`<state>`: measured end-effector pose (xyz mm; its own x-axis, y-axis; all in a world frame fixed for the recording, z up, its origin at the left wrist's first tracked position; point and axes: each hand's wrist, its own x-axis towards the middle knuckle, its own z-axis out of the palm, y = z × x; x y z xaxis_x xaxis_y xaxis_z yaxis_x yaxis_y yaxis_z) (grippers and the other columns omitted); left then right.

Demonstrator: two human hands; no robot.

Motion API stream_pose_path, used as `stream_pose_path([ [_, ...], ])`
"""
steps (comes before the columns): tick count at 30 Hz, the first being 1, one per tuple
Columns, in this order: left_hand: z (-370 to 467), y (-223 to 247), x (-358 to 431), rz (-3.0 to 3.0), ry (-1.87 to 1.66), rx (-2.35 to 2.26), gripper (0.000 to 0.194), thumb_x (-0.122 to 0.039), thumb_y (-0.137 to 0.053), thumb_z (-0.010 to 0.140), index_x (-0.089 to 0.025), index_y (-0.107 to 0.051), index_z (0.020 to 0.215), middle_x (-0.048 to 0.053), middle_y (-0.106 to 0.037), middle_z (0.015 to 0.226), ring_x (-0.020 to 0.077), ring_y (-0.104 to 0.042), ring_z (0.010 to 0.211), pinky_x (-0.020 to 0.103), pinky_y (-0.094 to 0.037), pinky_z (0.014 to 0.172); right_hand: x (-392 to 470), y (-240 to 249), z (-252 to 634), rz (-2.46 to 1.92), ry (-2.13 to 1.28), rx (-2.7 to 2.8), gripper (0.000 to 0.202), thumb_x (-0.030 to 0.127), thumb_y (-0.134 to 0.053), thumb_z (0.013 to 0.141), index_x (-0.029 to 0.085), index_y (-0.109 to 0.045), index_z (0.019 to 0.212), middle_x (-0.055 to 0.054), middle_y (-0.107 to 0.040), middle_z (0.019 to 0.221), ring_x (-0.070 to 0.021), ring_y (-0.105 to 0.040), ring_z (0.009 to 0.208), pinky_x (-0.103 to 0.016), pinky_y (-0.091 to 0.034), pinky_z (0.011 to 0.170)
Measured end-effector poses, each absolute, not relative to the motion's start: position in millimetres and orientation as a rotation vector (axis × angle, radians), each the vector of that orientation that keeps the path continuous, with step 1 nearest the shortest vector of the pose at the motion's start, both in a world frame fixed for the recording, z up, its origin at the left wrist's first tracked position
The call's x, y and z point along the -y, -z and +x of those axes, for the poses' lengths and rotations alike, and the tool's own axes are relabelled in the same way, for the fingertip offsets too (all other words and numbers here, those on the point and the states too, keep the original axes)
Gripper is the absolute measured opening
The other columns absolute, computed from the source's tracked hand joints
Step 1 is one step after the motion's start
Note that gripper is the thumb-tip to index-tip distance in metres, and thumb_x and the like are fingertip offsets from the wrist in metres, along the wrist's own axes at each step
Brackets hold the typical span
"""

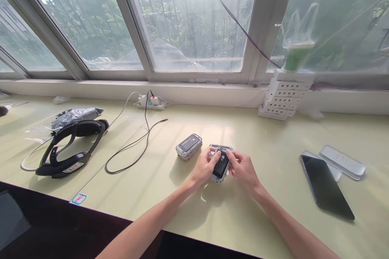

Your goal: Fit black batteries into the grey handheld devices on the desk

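Between both hands, above the table, I hold a small flat device part with a black battery (221,166) set in a pale frame. My left hand (205,165) grips its left side, thumb on the face. My right hand (242,167) is closed on the upper right edge, thumb near the top corner. Behind it, partly hidden by my hands, lies another similar unit (226,147). To the left of my left hand sits a stack of like units (189,146); the top one shows a black battery printed "3000".
A black head strap (73,149) and a silvery plastic bag (75,117) lie on the left. A black cable (147,141) runs from a power strip (152,105). White boxes (282,95) are stacked by the window. On the right are a phone (326,186) and a clear case (343,162).
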<state>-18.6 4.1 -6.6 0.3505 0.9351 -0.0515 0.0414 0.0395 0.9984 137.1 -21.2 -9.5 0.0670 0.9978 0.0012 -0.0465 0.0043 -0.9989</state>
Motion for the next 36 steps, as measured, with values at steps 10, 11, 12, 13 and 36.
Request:
stream_pose_path([
  [10,-19,7,1,2.021,-1.055,-1.025,0.069,-0.035,-0.079,0.07,-0.022,-0.052,0.132,0.01,-0.057,0.117,0.0272,-0.059,0.11,0.043,-0.049,0.098,15,22,141,-1.172,-1.073,0.999,0.046,0.063,-0.07,0.075,0.019,-0.065,0.085,0.0,-0.06,0.058,-0.0148,-0.049,0.041,-0.028,-0.038,0.037],
  [11,-19,8,1,2.053,-1.058,-1.021,0.069,-0.033,-0.078,0.07,-0.023,-0.051,0.133,0.01,-0.055,0.116,0.0267,-0.059,0.109,0.042,-0.05,0.096,15,23,140,-1.172,-1.065,1.003,0.046,0.062,-0.07,0.075,0.018,-0.065,0.088,0.0,-0.06,0.059,-0.0147,-0.05,0.042,-0.027,-0.038,0.037],
  [12,-20,9,1,2.083,-1.061,-1.019,0.07,-0.03,-0.077,0.07,-0.023,-0.05,0.134,0.01,-0.054,0.116,0.0265,-0.058,0.109,0.042,-0.051,0.096,15,24,140,-1.172,-1.054,1.013,0.045,0.061,-0.07,0.076,0.018,-0.065,0.09,0.0,-0.059,0.058,-0.0144,-0.049,0.042,-0.027,-0.038,0.038],
  [13,-20,10,1,2.109,-1.062,-1.017,0.072,-0.027,-0.077,0.07,-0.023,-0.049,0.136,0.011,-0.052,0.117,0.0267,-0.058,0.11,0.042,-0.051,0.096,15,24,140,-1.173,-1.04,1.026,0.044,0.06,-0.07,0.077,0.018,-0.064,0.092,0.001,-0.058,0.056,-0.014,-0.049,0.042,-0.027,-0.038,0.039],
  [36,-111,-61,-48,2.456,-0.677,-1.518,0.051,-0.03,-0.067,0.072,-0.018,-0.063,0.122,0.011,-0.068,0.111,0.0279,-0.064,0.098,0.035,-0.052,0.083,6,35,149,-1.293,-0.464,1.519,0.023,0.038,-0.052,0.093,0.021,-0.065,0.098,-0.009,-0.07,0.09,-0.0249,-0.061,0.083,-0.039,-0.049,0.077],
])
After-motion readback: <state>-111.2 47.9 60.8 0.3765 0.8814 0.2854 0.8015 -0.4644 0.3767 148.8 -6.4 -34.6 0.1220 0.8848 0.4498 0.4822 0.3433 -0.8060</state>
